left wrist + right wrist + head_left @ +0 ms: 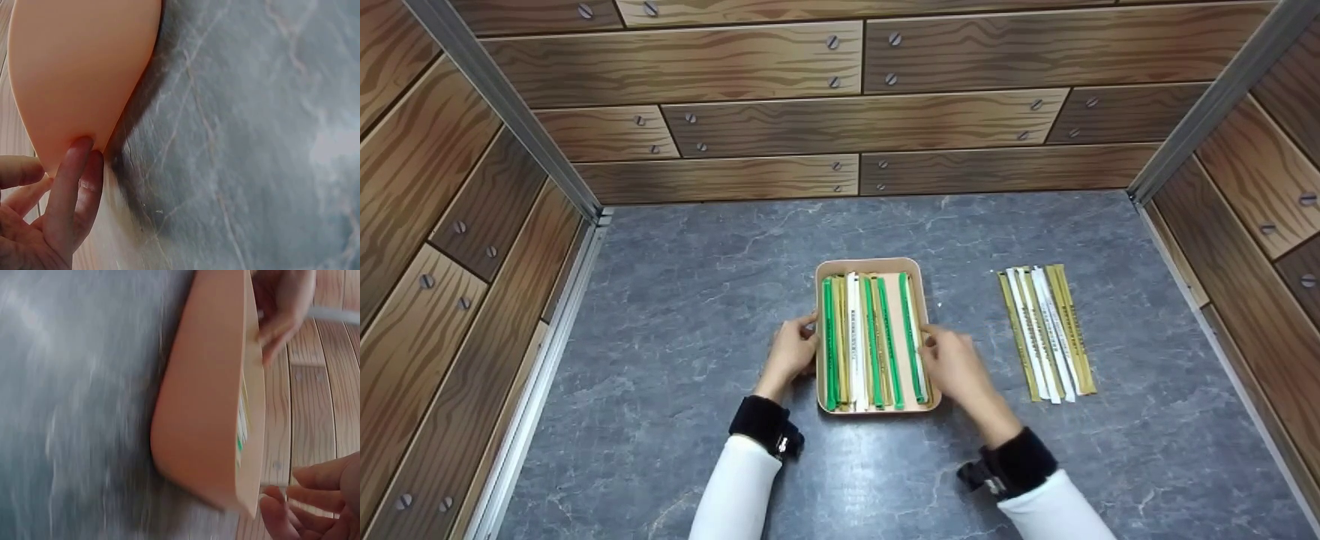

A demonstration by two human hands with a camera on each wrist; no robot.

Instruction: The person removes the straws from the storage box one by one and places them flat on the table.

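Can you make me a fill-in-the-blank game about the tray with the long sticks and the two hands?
1. The tray sits on a grey ____ tabletop.
2. The left hand touches the tray's ____ side.
3. The loose packets beside the tray are white and ____.
4. Only the packets in the tray include the colour ____.

Missing words: marble; left; gold; green
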